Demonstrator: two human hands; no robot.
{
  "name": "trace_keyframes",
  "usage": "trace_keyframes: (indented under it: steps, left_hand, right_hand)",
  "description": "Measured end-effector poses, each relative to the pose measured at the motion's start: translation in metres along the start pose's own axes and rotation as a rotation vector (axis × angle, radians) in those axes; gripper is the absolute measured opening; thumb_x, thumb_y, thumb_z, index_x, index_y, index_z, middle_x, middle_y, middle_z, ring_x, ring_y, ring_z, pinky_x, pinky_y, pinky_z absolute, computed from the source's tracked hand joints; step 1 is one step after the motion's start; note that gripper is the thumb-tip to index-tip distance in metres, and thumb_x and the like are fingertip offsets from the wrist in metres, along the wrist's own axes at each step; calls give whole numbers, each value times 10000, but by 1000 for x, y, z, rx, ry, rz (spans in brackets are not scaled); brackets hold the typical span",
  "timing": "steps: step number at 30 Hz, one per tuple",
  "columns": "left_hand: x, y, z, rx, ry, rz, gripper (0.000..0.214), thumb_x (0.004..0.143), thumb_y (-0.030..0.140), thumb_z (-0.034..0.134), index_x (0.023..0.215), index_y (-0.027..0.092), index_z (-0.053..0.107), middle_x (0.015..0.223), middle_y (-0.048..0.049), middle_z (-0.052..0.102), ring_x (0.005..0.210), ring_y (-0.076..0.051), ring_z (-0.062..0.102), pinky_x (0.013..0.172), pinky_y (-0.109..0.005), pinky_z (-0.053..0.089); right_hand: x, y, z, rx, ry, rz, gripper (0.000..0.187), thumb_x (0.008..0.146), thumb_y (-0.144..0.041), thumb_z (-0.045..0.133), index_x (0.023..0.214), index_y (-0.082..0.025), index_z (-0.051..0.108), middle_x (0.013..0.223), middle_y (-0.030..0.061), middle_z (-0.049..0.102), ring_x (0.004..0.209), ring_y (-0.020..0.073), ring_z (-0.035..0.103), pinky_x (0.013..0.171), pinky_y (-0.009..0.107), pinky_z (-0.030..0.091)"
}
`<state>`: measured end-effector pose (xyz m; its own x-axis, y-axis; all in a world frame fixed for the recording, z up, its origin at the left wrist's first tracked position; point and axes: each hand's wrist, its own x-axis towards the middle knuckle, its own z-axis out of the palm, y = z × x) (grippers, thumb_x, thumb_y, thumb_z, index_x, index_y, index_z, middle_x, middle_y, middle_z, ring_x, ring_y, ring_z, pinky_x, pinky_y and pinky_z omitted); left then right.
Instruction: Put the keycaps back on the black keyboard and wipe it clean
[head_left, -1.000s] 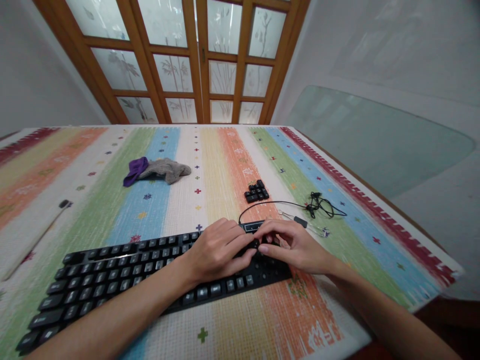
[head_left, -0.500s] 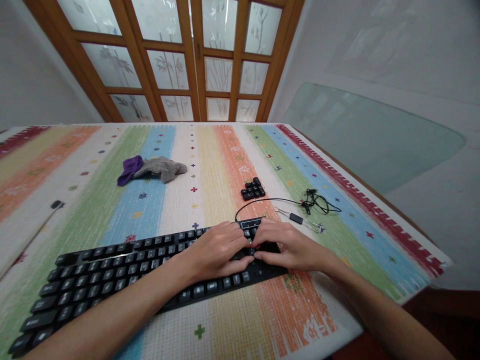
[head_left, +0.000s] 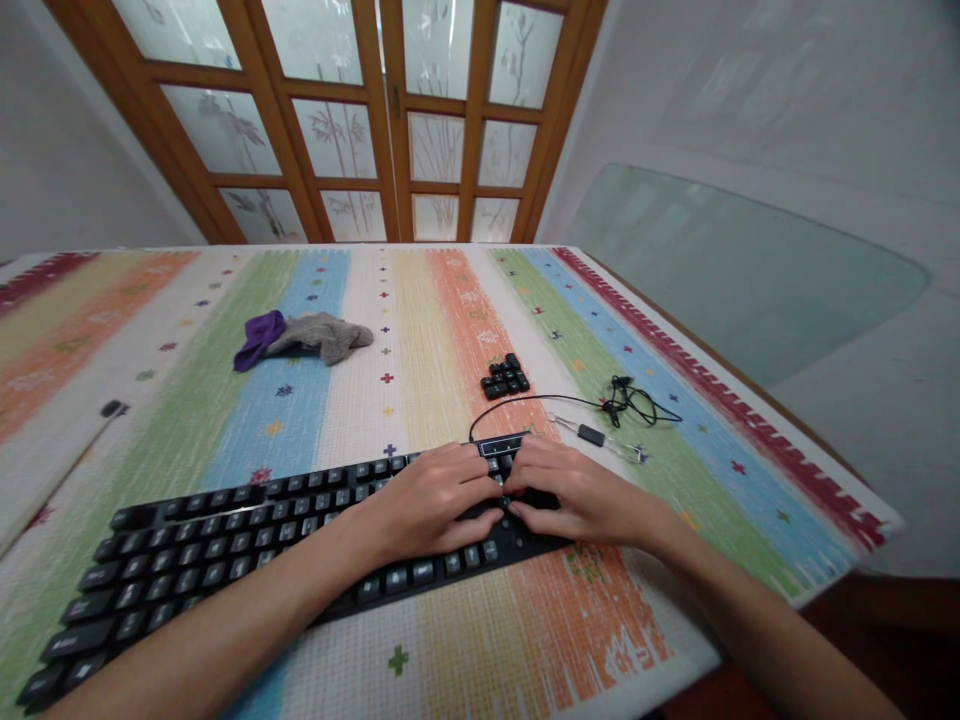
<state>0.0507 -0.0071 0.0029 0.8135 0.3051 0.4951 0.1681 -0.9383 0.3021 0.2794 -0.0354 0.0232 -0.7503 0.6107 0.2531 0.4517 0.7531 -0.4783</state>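
1. One slim, brush-like tool (head_left: 56, 477) is seen at the far left, laid on the striped tablecloth (head_left: 465, 655).
2. Across the near side, a black keyboard (head_left: 217, 530) is laid flat on that cloth, its right end covered by both hands; behind it, well apart, a grey knitted glove or sock with a purple end (head_left: 311, 337) is left crumpled.
3. The left hand (head_left: 439, 500) is rested on the keyboard, fingers bent and held close together, thumb set below the index finger; whether anything is pinched cannot be told.
4. Where the fingertips of both hands are brought together, the numeric keypad is touched. The step in hand is judged to be work on a single key there; for the next move, steady, level fingertip pressure or grip seems to be called for. Behind, a cluster of loose keycaps (head_left: 506, 377) is set.
5. The right hand (head_left: 577, 492) is curled over the keypad, thumb and index drawn near each other; their hold is hidden. Just beyond, a wire keycap puller (head_left: 592, 435) is placed near the looped cable (head_left: 540, 397).
6. Compared with one second ago, the dark piece glimpsed between the hands is no longer made out; the loose keycaps are left unchanged.
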Motion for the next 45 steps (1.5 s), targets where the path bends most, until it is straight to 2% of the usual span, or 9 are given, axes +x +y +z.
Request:
trace_keyframes:
  steps: [6,9,13,21,29,34,39,41,45]
  left_hand:
    - [-2,-2,2,16,-26,36,161,951,216,531,981,134,667,893,-74,677,839,-194,608,754,-345,517]
    - [-2,-3,2,35,-47,32,167,957,221,525,981,151,676,889,-68,675,855,-198,611,763,-349,513]
    - [-1,-2,2,91,-78,51,216,976,227,495,879,166,677,804,-52,645,778,-181,587,696,-325,484]
    - [5,3,0,153,-58,143,238,953,230,518,745,171,618,754,-33,617,705,-166,527,651,-321,437]
    - [5,3,0,137,-82,138,253,958,315,538,772,171,629,818,-43,637,743,-174,543,678,-327,438]
    - [3,3,0,145,-73,123,282,965,335,515,771,168,634,768,-41,616,723,-175,541,665,-325,443]
    - [4,5,-1,181,-26,128,294,958,297,499,728,165,626,694,-35,576,655,-168,505,612,-315,424]
    - [4,5,-1,184,-3,137,271,954,278,495,760,162,644,683,-32,568,645,-167,495,604,-312,418]
    - [3,5,-1,196,14,143,279,946,277,502,732,161,637,676,-31,561,642,-166,492,602,-310,415]
  right_hand:
    - [0,-2,0,-41,14,-27,111,926,-195,556,956,-144,650,881,71,633,861,190,528,771,341,464]
    - [1,-2,2,-49,23,-66,130,930,-166,537,883,-143,656,814,55,624,802,176,517,744,325,450]
    - [2,0,7,-61,32,-83,220,941,-164,515,762,-153,645,709,32,591,713,158,489,680,303,420]
    - [2,-3,9,-139,31,-118,314,979,-203,475,708,-160,628,684,30,582,678,156,452,648,297,384]
    - [3,1,11,-79,-13,-112,256,950,-167,510,732,-153,645,711,38,621,723,159,500,680,302,412]
    - [9,3,-2,-9,12,-51,226,921,-185,544,728,-164,660,692,30,617,710,152,530,679,300,423]
    - [25,31,-29,-120,211,105,162,906,-210,573,798,-173,688,740,35,641,749,163,556,715,312,425]
    - [33,50,-37,-188,215,162,132,895,-208,582,836,-184,698,817,48,682,816,180,576,784,337,430]
    - [53,85,-43,-262,204,213,108,851,-169,596,821,-176,699,862,59,719,799,185,587,823,360,423]
